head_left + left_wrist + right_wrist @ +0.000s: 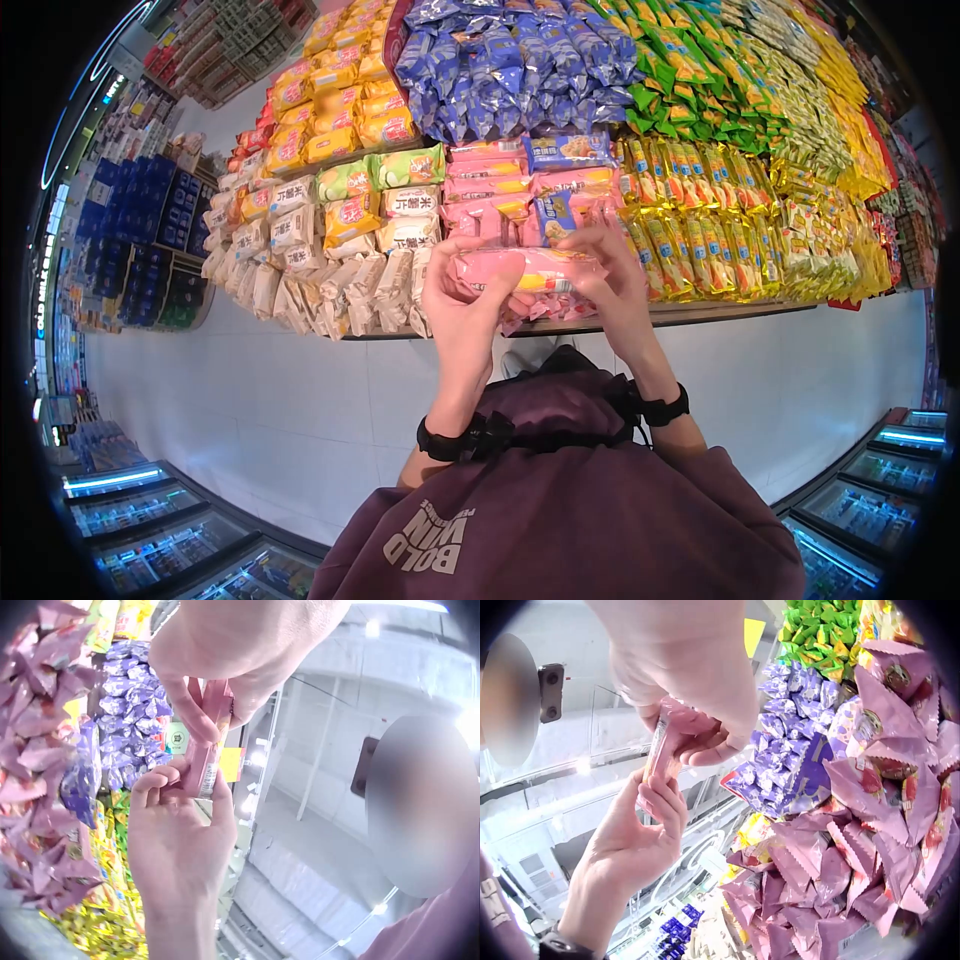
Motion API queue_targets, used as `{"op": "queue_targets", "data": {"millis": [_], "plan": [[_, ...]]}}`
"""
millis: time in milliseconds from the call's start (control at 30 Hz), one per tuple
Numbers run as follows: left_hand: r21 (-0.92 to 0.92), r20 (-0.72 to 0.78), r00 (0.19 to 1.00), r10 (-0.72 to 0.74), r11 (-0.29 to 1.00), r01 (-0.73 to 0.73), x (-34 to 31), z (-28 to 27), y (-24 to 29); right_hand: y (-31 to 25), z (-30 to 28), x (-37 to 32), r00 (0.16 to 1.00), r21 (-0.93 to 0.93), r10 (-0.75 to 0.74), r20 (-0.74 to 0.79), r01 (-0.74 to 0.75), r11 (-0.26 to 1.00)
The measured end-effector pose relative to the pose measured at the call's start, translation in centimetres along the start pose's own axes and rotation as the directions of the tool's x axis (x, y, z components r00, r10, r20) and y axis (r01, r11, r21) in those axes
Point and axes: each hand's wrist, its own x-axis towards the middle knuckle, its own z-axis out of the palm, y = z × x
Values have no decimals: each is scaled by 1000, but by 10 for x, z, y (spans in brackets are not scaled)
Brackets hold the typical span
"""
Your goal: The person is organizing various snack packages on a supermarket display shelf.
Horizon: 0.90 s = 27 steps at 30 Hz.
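A pink snack packet (535, 268) with a yellow patch is held level between both hands in the head view. My left hand (462, 298) pinches one end, thumb on the near face. The other end is gripped by my right hand (618, 292). In the left wrist view, a barcode shows on the edge of the packet (199, 769), near the right hand (180, 836). From the right wrist, the left hand (634, 844) has its fingers curled round the lower end. Pink packets (487, 185) and blue packets (568, 152) lie just beyond the hands.
White packets (290, 245) are heaped at left and gold packets (700, 255) at right. Farther back are blue-purple bags (510, 70) and green bags (690, 75). The display's front edge (700, 314) runs between the person and the goods. Lit freezer cases (150, 515) stand behind.
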Motion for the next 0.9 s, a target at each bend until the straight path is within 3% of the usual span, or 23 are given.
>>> {"op": "queue_targets", "data": {"millis": [67,167,267,367,467,667,867,900], "plan": [[-172,15,994,-107,979,108,6,-4,-2,-6,6,-2,992,-79,-114,49,117,990],[-183,1,986,-164,970,161,9,-7,-3,-6,12,-2,989,-160,-148,24,150,976],[-113,-6,996,-87,990,86,8,-6,-4,-10,9,-6,996,-43,65,-61,-68,997],[32,68,998,-7,999,5,5,-10,-4,1,4,0,984,36,2,-177,4,999],[147,108,992,63,986,-78,0,-5,1,6,-8,2,981,138,134,-141,-115,984],[166,49,997,53,984,-61,-6,5,6,6,-6,-2,969,192,215,-120,-190,963],[204,70,962,266,940,-275,-8,11,3,5,-3,-3,946,265,298,-131,-256,930],[200,62,968,242,947,-250,-9,12,4,5,-3,-3,941,265,309,-134,-266,927]]}}
